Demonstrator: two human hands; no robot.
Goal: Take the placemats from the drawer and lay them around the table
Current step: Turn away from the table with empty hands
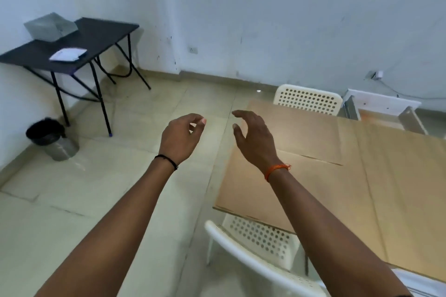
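A: Far left, what stood there?

B: One small black folding table (96,36), matte top, thin metal legs; on it a grey translucent box-like unit (49,28), possibly the drawer, and a flat white folded item (68,54). Below, a dark round bin (45,131) on pale floor tiles.

A: Hands?

B: Left hand (179,137) held nothing, fingers loosely curled. Right hand (254,138) held nothing, fingers relaxed and spread, over the near-left corner of the large table covered in tan cardboard sheets (362,164).

A: Placemats?

B: None identifiable. If stored in the grey unit, they lay up-left of both hands, well apart, left hand nearer. White perforated plastic chairs (309,100) flanked the table.
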